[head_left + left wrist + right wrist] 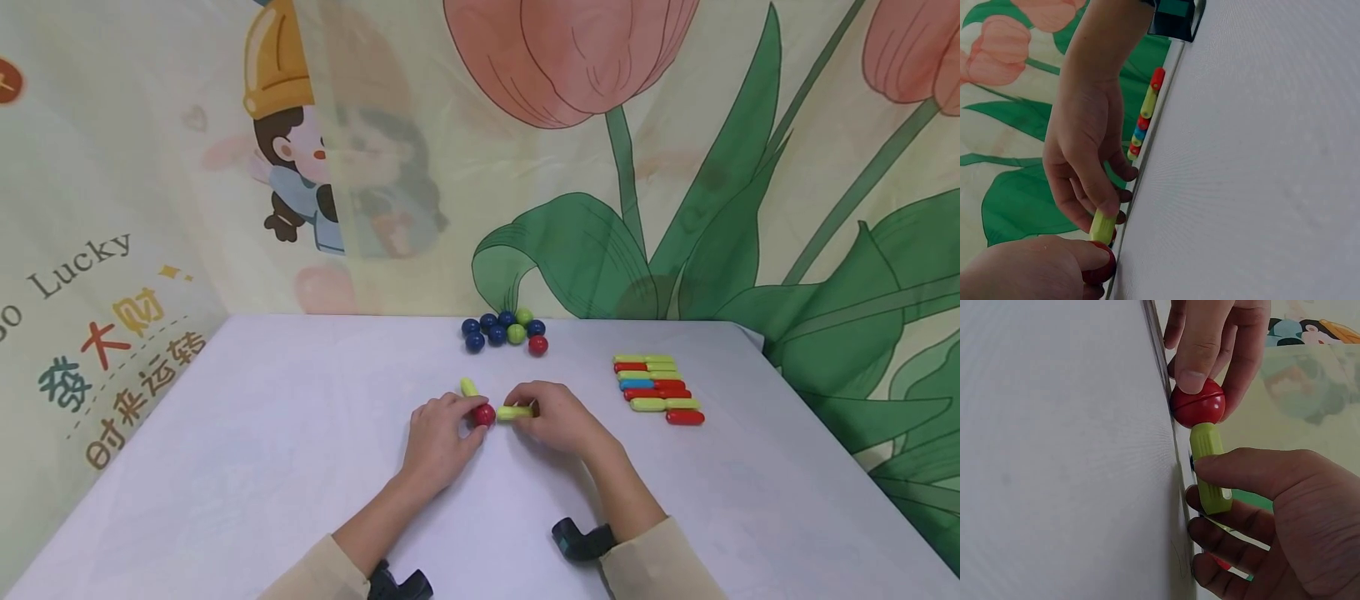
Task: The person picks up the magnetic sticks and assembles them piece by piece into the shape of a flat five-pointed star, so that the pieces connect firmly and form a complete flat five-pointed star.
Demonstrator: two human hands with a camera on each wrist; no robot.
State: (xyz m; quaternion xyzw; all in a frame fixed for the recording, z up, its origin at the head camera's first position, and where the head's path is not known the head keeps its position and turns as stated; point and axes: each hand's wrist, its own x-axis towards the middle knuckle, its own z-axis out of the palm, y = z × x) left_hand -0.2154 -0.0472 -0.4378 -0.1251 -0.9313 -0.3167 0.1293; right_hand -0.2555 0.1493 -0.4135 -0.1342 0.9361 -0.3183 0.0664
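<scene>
Near the middle of the table, my left hand [442, 437] pinches a red ball [484, 414] between thumb and fingers. A yellow-green rod [468, 387] lies against the ball's far side, partly hidden by the fingers. My right hand [558, 421] pinches a second yellow-green rod [514, 412], its end pointing at the ball. In the right wrist view this rod [1208, 440] meets or nearly meets the red ball [1200, 405]; whether it is joined, I cannot tell. The left wrist view shows the red ball [1101, 265] under the left thumb, beside the rod [1103, 226].
Several dark blue balls [497, 335], two green balls [516, 333] and another red ball [537, 345] sit at the table's back edge. On the right, several red, yellow-green and blue rods [656, 384] lie in a stack of rows. A printed cloth hangs behind the white table [225, 467].
</scene>
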